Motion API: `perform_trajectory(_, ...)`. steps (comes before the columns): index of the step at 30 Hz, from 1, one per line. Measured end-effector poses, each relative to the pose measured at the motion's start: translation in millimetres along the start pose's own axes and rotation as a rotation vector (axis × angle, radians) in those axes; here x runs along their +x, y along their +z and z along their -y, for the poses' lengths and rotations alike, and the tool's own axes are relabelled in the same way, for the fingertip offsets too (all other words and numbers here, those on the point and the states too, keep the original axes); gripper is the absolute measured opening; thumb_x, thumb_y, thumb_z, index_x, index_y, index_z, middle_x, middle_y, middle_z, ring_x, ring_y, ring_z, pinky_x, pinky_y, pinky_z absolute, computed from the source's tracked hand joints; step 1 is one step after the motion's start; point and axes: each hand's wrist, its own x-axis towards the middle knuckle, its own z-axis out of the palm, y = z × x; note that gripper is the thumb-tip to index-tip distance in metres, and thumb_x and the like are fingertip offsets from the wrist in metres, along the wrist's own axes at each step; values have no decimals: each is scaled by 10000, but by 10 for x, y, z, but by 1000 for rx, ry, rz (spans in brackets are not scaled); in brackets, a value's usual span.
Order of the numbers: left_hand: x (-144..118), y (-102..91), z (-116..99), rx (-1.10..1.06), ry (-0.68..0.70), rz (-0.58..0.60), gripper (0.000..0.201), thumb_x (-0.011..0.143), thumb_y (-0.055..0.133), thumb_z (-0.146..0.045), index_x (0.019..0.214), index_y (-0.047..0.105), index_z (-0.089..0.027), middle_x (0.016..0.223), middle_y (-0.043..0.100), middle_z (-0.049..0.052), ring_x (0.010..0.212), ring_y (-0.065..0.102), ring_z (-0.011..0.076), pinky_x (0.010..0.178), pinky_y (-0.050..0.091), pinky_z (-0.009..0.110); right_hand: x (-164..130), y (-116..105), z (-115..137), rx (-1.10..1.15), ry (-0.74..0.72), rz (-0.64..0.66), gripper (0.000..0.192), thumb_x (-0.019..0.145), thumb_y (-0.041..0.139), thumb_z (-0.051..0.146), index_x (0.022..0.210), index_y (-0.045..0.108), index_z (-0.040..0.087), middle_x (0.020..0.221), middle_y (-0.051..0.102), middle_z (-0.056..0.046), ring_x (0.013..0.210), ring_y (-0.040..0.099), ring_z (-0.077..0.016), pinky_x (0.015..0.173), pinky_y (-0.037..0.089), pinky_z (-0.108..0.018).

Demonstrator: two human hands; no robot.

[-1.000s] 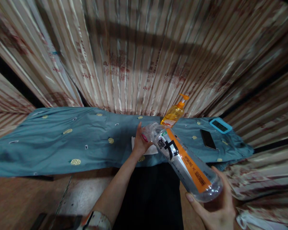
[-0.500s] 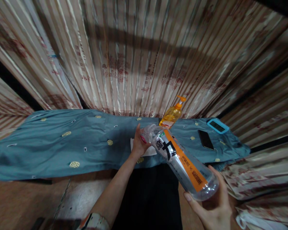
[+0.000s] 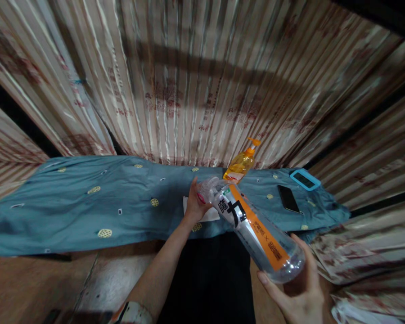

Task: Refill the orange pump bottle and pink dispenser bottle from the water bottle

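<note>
Gripping a clear bottle (image 3: 256,229) by its base, the right hand (image 3: 299,294) is partly cut off at the near edge; the left hand (image 3: 195,204) fingers are closing around its blurred cap, above the blue-clothed worktop (image 3: 70,202).

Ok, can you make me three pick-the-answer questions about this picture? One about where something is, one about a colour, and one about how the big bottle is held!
1. Where is the pump bottle?
A. on the blue cloth by the curtain
B. on the floor
C. in the right hand

2. What colour is the stripe on the clear bottle?
A. green
B. orange
C. purple

3. How is the clear bottle held?
A. standing upright
B. hanging upside down
C. tilted, right hand at its base, left hand at its neck

Answers: 1 A, it stands on the cloth; 2 B, the label stripe is orange; 3 C, it slants between both hands.
</note>
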Motion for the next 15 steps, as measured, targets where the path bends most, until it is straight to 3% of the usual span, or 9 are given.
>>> perform_trajectory(8, -4, 0, -4, 82, 6, -24, 1052, 600, 916, -351, 1464, 327, -234, 1272, 658, 129, 1141, 679, 308, 1026, 534, 526, 15, -7, -27, -24, -92, -7, 912, 638, 857, 497, 1413, 477, 201, 1389, 535, -80, 1191, 551, -234, 927, 468, -298)
perform_trajectory(11, -2, -4, 12, 99, 1, -27, 1049, 603, 911, -340, 1467, 324, -241, 1265, 660, 126, 1130, 683, 308, 1018, 536, 527, 38, -42, -130, -3, -88, 6, 928, 639, 867, 483, 1430, 465, 207, 1410, 523, -92, 1193, 560, -249, 934, 478, -309)
perform_trajectory(15, -1, -6, 52, 132, -4, -33, 1046, 593, 906, -331, 1462, 334, -228, 1288, 652, 139, 1164, 668, 324, 1034, 527, 531, 75, -93, -272, -31, -203, 61, 939, 617, 899, 409, 1435, 468, 242, 1390, 533, -84, 1165, 583, -250, 915, 489, -304)
